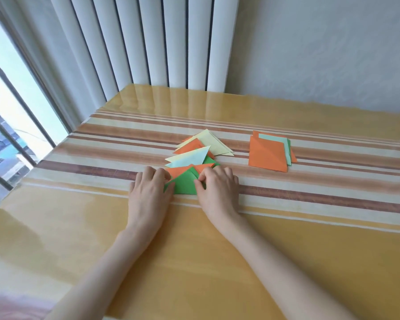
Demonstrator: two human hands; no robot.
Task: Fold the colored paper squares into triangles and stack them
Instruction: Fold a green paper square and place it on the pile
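Bare forearms reach in from 6 o'clock across a glossy amber tabletop (pixel 194 262), and both hands meet on a green folded paper triangle (pixel 184 184) lying on a band of brown, cream and tan stripes (pixel 310 195). Left hand (pixel 148 192) covers the triangle's left corner with bent fingers pressing down; whether it pinches the sheet cannot be told. Right hand (pixel 216 189) pinches the triangle's right edge between thumb and fingertips. Just beyond the hands, at 12 o'clock, a loose pile of folded orange, pale blue, green and pale yellow paper triangles (pixel 194 153) overlaps, its nearest orange piece tucked under the green one. At 2 o'clock, well apart, sits a stack of flat paper squares with an orange sheet on top (pixel 267 155). White vertical blinds (pixel 148 42) hang at 12 o'clock behind the tabletop, a barred window (pixel 14 107) glows at 9 o'clock, and a plain white wall (pixel 321 47) fills 1 o'clock.
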